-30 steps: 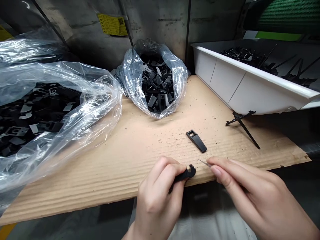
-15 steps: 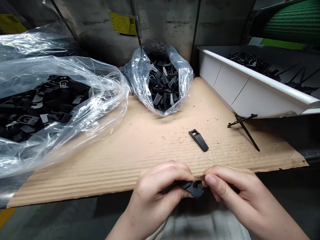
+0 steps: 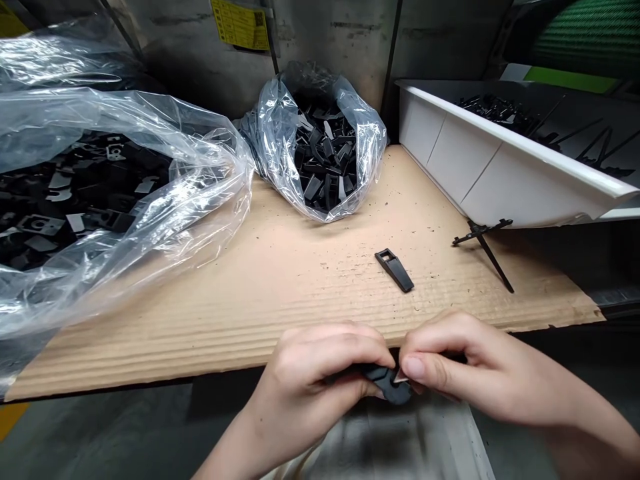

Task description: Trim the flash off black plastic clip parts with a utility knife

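My left hand [image 3: 320,373] is closed round a black plastic part [image 3: 395,390] with a rounded, notched end, just in front of the cardboard's near edge. My right hand [image 3: 450,363] pinches a small thin flat piece [image 3: 400,377] between thumb and forefinger, with its edge at the notch of the black part. Most of that piece is hidden by the fingers, so its kind is unclear. Beyond the hands, a black tapered plastic clip [image 3: 395,270] with a square hole lies on the cardboard [image 3: 210,327].
A large clear bag [image 3: 210,193] of black parts spreads over the left side. A smaller bag [image 3: 370,140] of black pieces stands at the back. On the right is a white bin [image 3: 480,160] of thin black parts, with a black cross-shaped sprue [image 3: 493,257] by its corner.
My right hand has turned and moved slightly left, bringing the thin piece into the black part's notch. My left hand keeps its grip. The view has shifted a little.
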